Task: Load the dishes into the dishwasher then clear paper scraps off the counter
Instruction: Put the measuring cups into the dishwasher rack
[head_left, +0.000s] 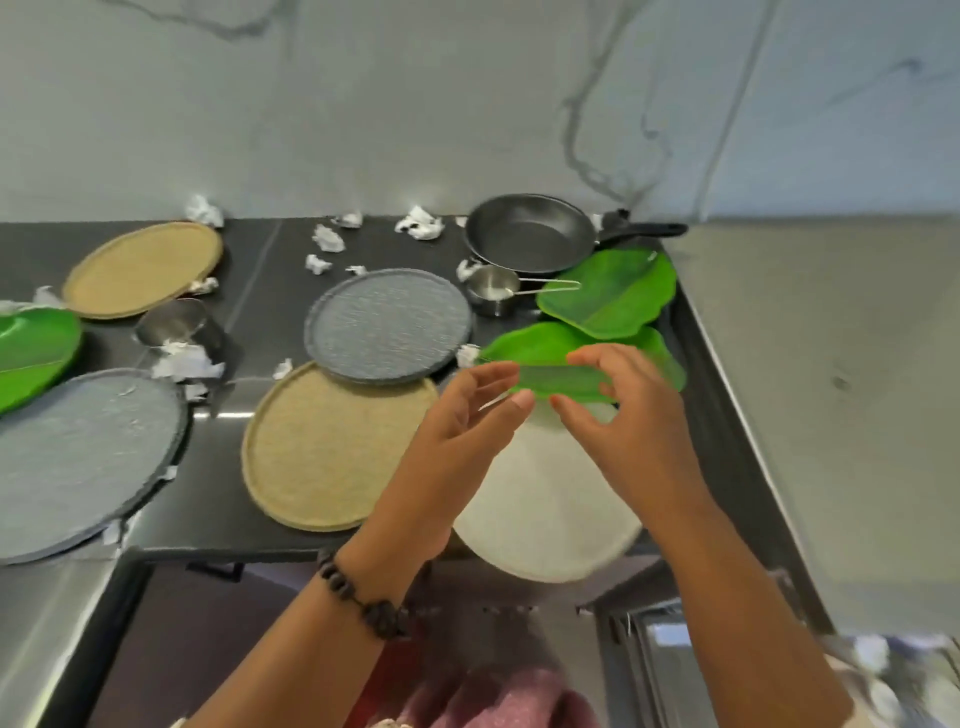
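Both hands reach the near green leaf plate (545, 343).
Right hand (618, 410) pinches its rim to lift; left hand (467, 415) fingers spread wide just beside it.

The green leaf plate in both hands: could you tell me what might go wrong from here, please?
1. The white plate overhangs the counter edge under the hands; a nudge might tip it off.
2. The green leaf plate looks held only at its near rim by the right hand, so that grip may slip.

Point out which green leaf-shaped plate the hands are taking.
The nearest green leaf plate, its front edge between both hands' fingers. The one behind it and the far-left one lie untouched.
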